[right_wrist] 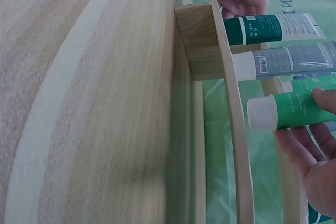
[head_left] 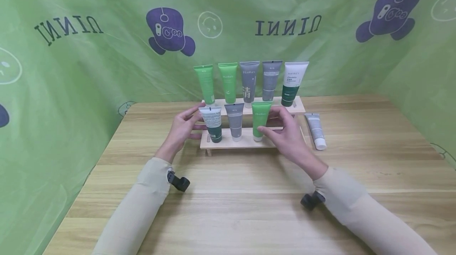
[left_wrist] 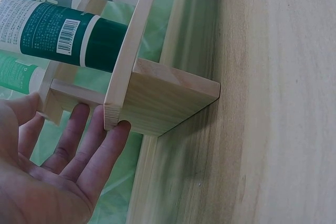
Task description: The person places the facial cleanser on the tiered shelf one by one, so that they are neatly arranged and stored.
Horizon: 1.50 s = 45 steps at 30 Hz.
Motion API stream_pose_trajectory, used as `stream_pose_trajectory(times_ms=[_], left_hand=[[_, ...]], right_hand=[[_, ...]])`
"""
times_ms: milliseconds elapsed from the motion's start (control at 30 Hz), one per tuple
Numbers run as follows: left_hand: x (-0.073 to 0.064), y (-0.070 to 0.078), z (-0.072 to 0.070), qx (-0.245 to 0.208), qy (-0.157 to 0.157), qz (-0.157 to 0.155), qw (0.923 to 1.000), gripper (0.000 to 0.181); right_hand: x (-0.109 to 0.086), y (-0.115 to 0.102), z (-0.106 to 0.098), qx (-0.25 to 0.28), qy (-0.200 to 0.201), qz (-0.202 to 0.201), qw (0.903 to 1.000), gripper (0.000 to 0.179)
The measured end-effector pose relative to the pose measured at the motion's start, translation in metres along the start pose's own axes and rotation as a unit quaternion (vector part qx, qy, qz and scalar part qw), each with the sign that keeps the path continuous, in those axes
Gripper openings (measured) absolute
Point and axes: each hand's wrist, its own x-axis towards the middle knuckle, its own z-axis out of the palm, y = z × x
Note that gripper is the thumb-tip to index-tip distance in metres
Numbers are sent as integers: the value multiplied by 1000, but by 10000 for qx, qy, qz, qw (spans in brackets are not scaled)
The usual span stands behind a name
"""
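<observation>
My right hand [head_left: 287, 133] pinches a green squeeze tube [head_left: 261, 114] between thumb and fingers. Its white cap [right_wrist: 261, 113] points down at the lower step of a two-tier wooden stand [head_left: 228, 144]. At the stand's left end my left hand [head_left: 182, 128] rests with fingers spread. In the left wrist view its fingertips [left_wrist: 124, 126] touch the end of the lower step, and the thumb is beside the upper one. A white-and-dark-green tube [head_left: 213, 124] and a grey tube [head_left: 235, 121] stand cap down on the lower step.
Along the upper step stand two green tubes [head_left: 205, 82], two grey tubes [head_left: 249, 80] and a white-and-green tube [head_left: 294, 82]. Another grey tube [head_left: 315, 130] lies on the wooden table [head_left: 228, 215], right of the stand. Behind hangs a green printed cloth [head_left: 117, 57].
</observation>
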Motion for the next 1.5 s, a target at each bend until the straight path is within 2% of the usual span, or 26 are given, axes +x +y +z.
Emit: stream_pose_trajectory(times_ms=[500, 900, 1033, 1200, 1500], left_hand=[[1, 0, 1, 50, -52, -1, 10000, 44], [0, -1, -1, -10, -30, -71, 10000, 47], [0, 2, 0, -18, -16, -71, 10000, 46], [0, 2, 1, 17, -1, -58, 10000, 46], [1, 2, 0, -69, 9, -83, 9999, 46]], right_hand=[[3, 5, 4, 44, -53, 112, 9999, 47], [5, 5, 0, 65, -451, 343, 9984, 45], [3, 7, -3, 154, -534, 442, 9975, 44], [-1, 11, -10, 179, -415, 596, 9972, 42], [-10, 9, -32, 283, -399, 538, 9974, 38]])
